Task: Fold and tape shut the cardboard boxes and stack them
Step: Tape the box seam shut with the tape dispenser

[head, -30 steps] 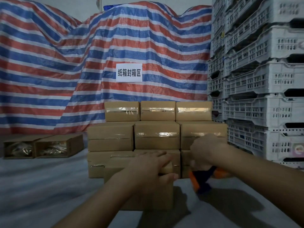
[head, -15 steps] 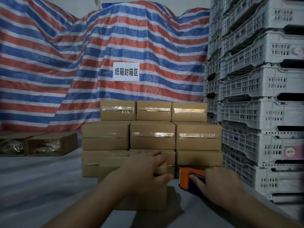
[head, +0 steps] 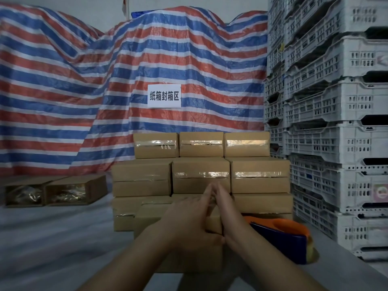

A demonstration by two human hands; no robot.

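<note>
While both hands press flat on the nearest cardboard box (head: 147, 215), the job looks well advanced but not finished. Behind that box, toward the far edge of the table (head: 52, 248), a stack of sealed boxes (head: 200, 177) stands in three tiers, and shiny tape strips show across the fronts of the upper two tiers. The left hand (head: 189, 219) lies on the top of the near box with fingers straight, its grip wide and holding nothing. The right hand (head: 227, 215) lies just beside it, fingers straight and touching the left fingertips, likewise holding nothing. I judge they are smoothing the box's top; whether tape already runs under them I cannot tell, since the hands cover the seam. The tape dispenser (head: 281, 238), orange and dark blue, rests on the table just beside the right forearm, ungripped. At the far left edge, two open boxes (head: 56, 191) lie on their sides with crinkled clear wrapping inside; these seem left to fold and tape. The near box also awaits stacking.
</note>
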